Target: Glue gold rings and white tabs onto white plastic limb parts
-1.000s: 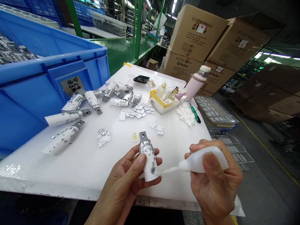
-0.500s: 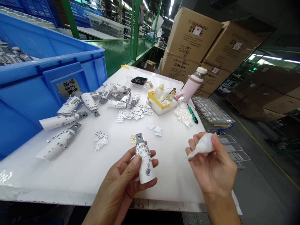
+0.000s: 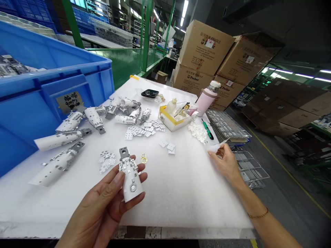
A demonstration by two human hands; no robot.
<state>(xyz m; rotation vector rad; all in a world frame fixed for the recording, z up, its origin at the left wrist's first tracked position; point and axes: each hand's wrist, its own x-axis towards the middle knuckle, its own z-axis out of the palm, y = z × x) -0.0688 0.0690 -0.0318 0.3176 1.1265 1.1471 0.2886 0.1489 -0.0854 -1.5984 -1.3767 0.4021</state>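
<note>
My left hand is closed around a white tube-shaped model part with grey metal fittings and a grey block at its upper end. My right hand, over the table's right edge, pinches a small translucent squeeze bottle, its thin tip pointing up and right. Just beyond that bottle lies crumpled white tissue. Two gold rings rest to the right of the model part. Small white square pieces with holes lie further back, and a heap of white pieces is left of my left hand.
Several similar white tubes lie at the left beside a blue crate. Behind are a yellow-edged tray of bottles and tools, a pink flask, a green cutter and stacked trays. Cardboard boxes stand beyond.
My right hand has moved away toward the tissue, turning the bottle so its tip points right instead of left. The left hand with the model part has shifted left in view.
</note>
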